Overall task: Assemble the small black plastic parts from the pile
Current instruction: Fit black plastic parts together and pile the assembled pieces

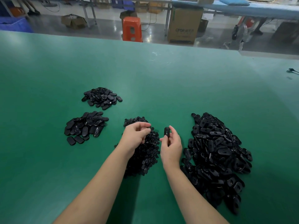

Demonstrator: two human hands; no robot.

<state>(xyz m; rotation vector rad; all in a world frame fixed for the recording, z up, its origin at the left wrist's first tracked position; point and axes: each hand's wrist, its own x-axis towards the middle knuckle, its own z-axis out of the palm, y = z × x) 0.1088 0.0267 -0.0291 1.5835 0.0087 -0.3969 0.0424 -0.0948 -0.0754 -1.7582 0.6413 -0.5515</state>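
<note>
Big green table [145,75] takes up pretty much everything here. Just to the right of the right hand [171,147] sits the biggest pile [216,156] of flat black oval pieces, running from beside the fingers all the way back along the forearm. Under and just past the left hand [135,138] there's a middle pile [145,152] of much smaller black bits. Well off to the left of that hand are two smaller heaps of oval pieces — a near heap [85,127] and a far heap [102,97]. The right hand pinches one black oval piece [166,132] upright at its fingertips, between the two hands. The left hand hovers with fingers curled, fingertips together over the small bits — can't tell if anything's in them.
</note>
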